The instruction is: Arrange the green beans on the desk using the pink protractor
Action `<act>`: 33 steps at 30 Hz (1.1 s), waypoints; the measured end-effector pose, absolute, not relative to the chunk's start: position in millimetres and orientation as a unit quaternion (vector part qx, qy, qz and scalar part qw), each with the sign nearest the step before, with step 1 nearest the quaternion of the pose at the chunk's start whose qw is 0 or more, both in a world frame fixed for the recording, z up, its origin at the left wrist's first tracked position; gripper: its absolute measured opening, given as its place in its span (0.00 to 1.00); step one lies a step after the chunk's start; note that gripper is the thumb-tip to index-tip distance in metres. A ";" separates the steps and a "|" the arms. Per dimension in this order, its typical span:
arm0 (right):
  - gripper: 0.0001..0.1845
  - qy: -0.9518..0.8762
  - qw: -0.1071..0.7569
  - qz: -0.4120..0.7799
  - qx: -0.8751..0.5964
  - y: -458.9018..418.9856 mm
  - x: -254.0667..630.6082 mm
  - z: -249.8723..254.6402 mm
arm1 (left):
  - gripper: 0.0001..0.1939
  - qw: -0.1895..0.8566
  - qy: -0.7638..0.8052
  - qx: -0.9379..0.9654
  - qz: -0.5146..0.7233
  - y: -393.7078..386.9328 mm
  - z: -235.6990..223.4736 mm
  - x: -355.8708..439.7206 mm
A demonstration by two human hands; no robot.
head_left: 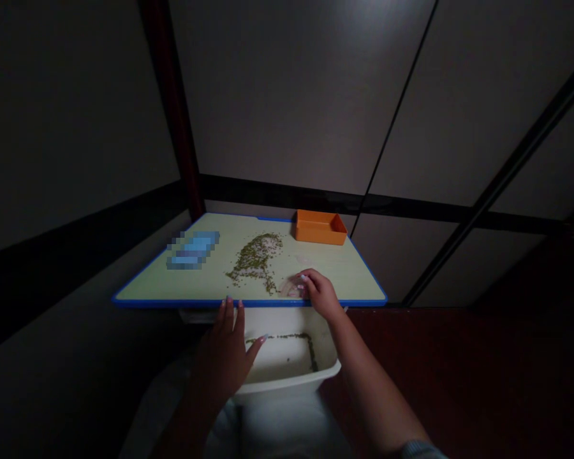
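Small green beans (252, 255), looking like mung beans, lie scattered in a loose patch on a pale yellow-green tabletop (316, 258) with a blue rim. Near the front edge, my right hand (321, 294) has its fingers closed on a clear, rounded plastic piece (291, 287) resting low against the tabletop; its exact kind is hard to make out. My left hand (226, 354) is open, fingers apart, with fingertips at the blue edge and the thumb over a white plastic bin (287, 382). A thin line of beans runs along the bin's inside bottom edges.
An orange rectangular box (320, 228) stands at the back right of the tabletop. A blurred-out blue item (194, 250) lies at the left. Grey wall panels (287, 95) rise close behind and at the left. Dark red floor (449, 370) shows at the right.
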State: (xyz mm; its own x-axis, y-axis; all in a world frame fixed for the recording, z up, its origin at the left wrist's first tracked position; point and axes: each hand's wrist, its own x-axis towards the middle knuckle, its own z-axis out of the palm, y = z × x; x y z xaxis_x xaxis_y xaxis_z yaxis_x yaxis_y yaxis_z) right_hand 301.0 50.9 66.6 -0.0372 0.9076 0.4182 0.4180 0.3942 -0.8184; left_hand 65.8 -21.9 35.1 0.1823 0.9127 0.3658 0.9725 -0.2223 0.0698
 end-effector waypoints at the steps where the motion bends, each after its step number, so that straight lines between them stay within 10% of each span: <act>1: 0.13 -0.682 0.482 0.243 -0.494 51.2 301.3 66.4 | 0.39 0.089 -0.616 -0.764 -0.170 -21.6 34.9 65.7; 33: 0.14 -0.550 0.547 0.169 -0.608 51.9 309.1 61.7 | 0.40 0.066 -0.614 -0.762 -0.194 -19.6 32.7 64.5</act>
